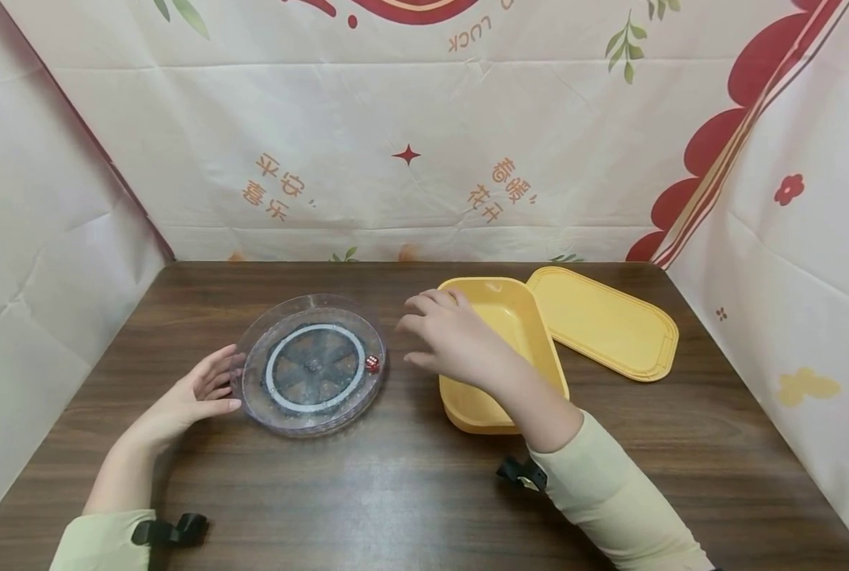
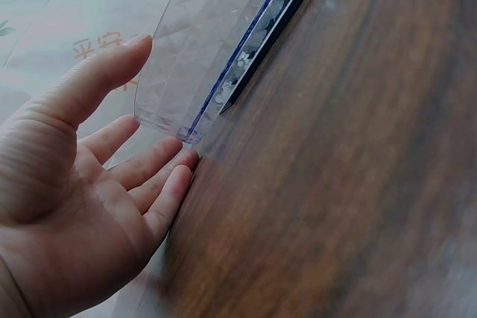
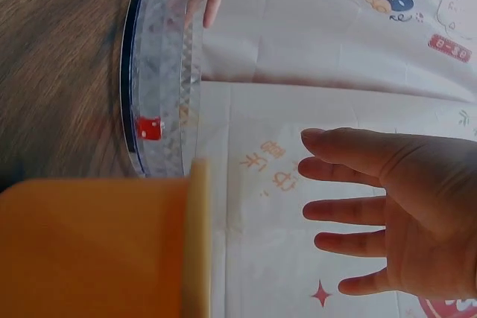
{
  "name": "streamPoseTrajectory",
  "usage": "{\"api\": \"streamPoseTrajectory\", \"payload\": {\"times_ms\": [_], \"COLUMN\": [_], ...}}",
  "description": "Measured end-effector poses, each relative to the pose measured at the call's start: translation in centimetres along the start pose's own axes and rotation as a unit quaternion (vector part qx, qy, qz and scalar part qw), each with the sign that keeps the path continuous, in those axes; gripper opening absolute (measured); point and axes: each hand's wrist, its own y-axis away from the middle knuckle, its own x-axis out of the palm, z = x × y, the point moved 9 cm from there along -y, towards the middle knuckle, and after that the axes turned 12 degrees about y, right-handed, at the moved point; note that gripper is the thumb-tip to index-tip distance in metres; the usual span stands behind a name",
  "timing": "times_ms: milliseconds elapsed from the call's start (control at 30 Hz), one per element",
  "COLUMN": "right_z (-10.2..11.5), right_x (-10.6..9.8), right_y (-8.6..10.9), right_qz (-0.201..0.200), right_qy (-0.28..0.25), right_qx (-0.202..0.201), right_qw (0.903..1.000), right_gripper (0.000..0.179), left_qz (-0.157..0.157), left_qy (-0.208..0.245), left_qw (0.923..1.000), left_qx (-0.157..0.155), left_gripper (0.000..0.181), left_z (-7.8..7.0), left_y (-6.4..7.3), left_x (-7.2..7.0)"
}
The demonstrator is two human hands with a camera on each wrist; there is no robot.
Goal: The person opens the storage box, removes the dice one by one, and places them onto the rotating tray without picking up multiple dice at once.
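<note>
A round clear plastic dish (image 1: 311, 431) with a pale ring and dark centre stands on the left half of the table. Inside it, near its right wall, lies a red die (image 1: 372, 364) with white dots. My left hand (image 1: 181, 400) is at the dish's left side, relaxed fingers at the clear wall (image 2: 175, 72) and thumb apart from the fingers. My right hand (image 1: 456, 337) hovers over the left edge of a yellow box (image 1: 481, 420), holding nothing. In the right wrist view, the fingers (image 3: 346, 212) are spread and fairly straight. The forearm hides part of the box.
A yellow lid (image 1: 606, 325) lies flat behind and right of the box, its near corner close to the box wall. White printed cloth (image 1: 353, 111) hangs behind the wooden table (image 1: 353, 492) and on both sides. A gap of tabletop separates dish and box.
</note>
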Motion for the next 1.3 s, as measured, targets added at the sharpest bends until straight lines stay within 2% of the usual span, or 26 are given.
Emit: {"api": "streamPoseTrajectory", "payload": {"times_ms": [267, 633, 833, 1300], "right_z": [-1.8, -3.7, -4.9, -6.8], "right_x": [-0.1, 0.2, 1.0, 3.9], "right_y": [1.0, 2.3, 3.0, 4.7], "right_qz": [-0.005, -0.008, 0.011, 0.021], "right_qy": [-0.024, -0.04, -0.058, -0.066], "right_qx": [0.029, 0.05, 0.069, 0.098], "right_qw": [0.9993, 0.9979, 0.9959, 0.9927], "right_gripper": [0.029, 0.026, 0.031, 0.027], "left_qz": [0.001, 0.001, -0.002, -0.002], "left_qy": [0.005, 0.005, 0.001, 0.001], "left_qw": [1.0, 1.0, 1.0, 1.0], "left_qx": [0.003, 0.002, -0.002, -0.003], "left_gripper": [0.084, 0.083, 0.084, 0.084], "left_z": [-0.4, -0.1, 0.0, 0.2], "left_y": [0.0, -0.1, -0.1, -0.1], "left_x": [0.2, 0.1, -0.1, -0.2]}}
